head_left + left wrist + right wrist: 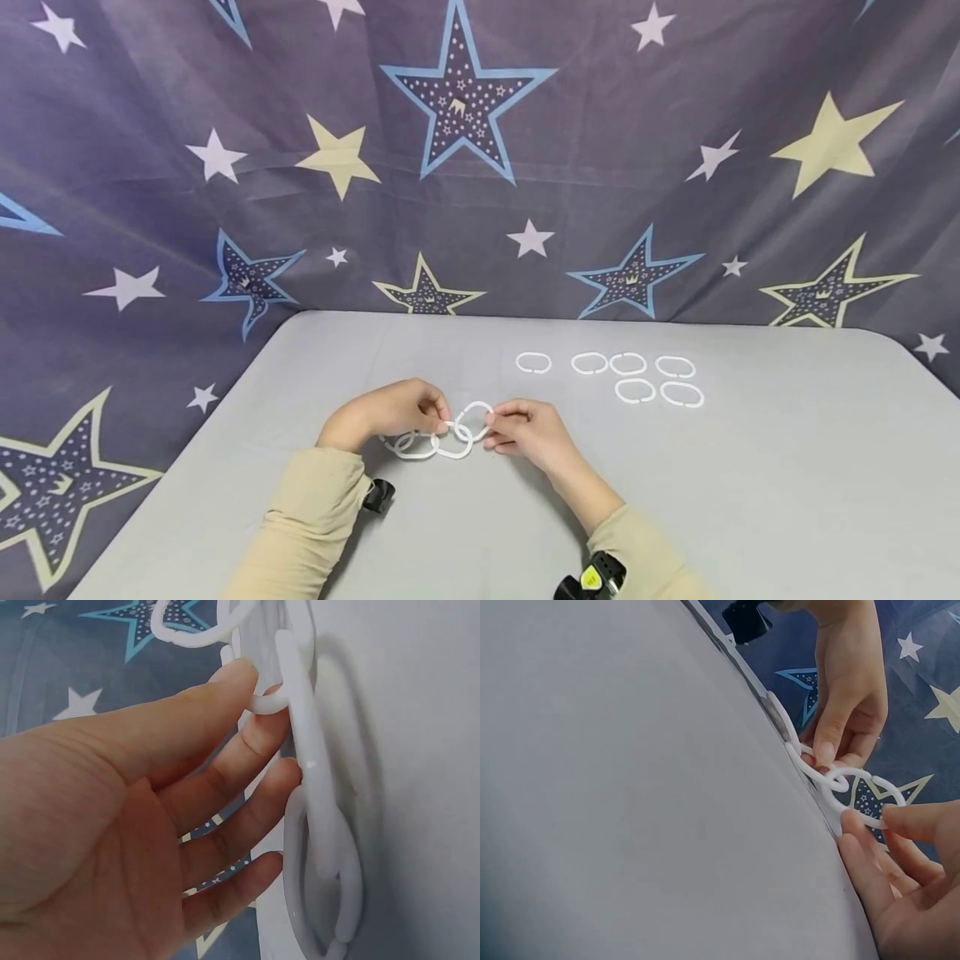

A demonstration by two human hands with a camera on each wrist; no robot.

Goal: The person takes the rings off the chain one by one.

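Note:
A short chain of white plastic oval links (pixel 452 456) lies between the two hands, low over the table. My left hand (pixel 397 408) pinches one of its links between thumb and index finger. In the left wrist view, the other fingers of that hand are loosely bent beside the hanging links (pixel 313 772). On the other side, my right hand (pixel 532 429) holds the end link (pixel 474 404) by its far side, pinched with thumb and fingers. The right wrist view shows this raised link (pixel 889 785) hooked through its neighbour. Part of the chain is hidden behind the left hand.
Several loose white oval links (pixel 635 381) lie flat toward the back right of the grey table (pixel 750 483). One single link (pixel 533 372) sits apart, to their left. A dark star-patterned cloth (pixel 570 167) hangs behind the table.

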